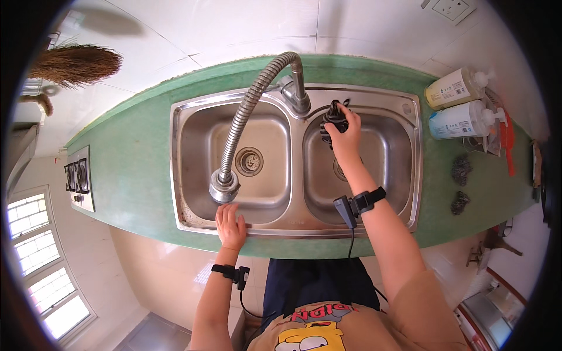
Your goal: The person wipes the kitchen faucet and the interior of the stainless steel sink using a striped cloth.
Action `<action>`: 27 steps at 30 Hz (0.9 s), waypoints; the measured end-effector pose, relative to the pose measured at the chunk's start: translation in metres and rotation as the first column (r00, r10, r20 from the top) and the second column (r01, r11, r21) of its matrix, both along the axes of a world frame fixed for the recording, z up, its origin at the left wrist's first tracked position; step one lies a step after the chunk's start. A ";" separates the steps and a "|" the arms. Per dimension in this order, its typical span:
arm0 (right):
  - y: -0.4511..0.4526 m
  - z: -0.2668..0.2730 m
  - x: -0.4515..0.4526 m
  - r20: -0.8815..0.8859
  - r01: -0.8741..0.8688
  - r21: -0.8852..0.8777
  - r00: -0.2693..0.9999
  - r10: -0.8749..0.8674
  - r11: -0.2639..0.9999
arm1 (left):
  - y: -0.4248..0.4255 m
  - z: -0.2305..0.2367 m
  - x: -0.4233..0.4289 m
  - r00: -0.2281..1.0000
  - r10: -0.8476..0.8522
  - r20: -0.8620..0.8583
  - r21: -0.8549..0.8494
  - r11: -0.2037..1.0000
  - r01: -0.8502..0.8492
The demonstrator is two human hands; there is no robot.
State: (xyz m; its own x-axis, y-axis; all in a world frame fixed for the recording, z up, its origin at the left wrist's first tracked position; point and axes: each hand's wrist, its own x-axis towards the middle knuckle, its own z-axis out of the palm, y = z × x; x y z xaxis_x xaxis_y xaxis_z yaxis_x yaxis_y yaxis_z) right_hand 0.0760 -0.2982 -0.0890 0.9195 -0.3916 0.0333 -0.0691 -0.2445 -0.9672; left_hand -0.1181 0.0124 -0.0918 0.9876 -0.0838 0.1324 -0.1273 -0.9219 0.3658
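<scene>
My right hand (347,136) grips a bunched dark striped cloth (334,117) at the back left corner of the right sink basin (373,175). Part of the cloth is hidden behind my fingers. My left hand (231,229) lies at the front rim of the left basin (268,193), fingers a little apart, with nothing seen in it. Just beyond its fingertips hangs the spray head (224,186) of a flexible metal faucet (246,105). The faucet's base stands on the steel ledge behind the divider between the basins.
Two pump bottles (454,90) stand on the green countertop (131,175) at the right, with a red-handled item (508,145) beside them. Two steel-wool scourers (461,170) lie in front. A gas hob (79,177) is at the far left; a straw brush (79,65) hangs on the wall.
</scene>
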 end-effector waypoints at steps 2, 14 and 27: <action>0.005 0.009 0.001 0.083 -0.054 -0.010 0.995 0.055 0.998 | 0.002 -0.003 -0.003 0.999 0.032 0.007 -0.016 0.999 -0.032; 0.062 -0.023 0.021 0.021 0.061 -0.270 0.998 -0.057 0.961 | -0.010 -0.018 0.012 0.940 0.341 0.035 -0.053 0.939 -0.339; 0.082 -0.005 -0.016 -0.083 -0.179 0.018 0.980 0.180 0.984 | -0.008 -0.020 0.006 0.932 0.357 0.063 -0.057 0.934 -0.353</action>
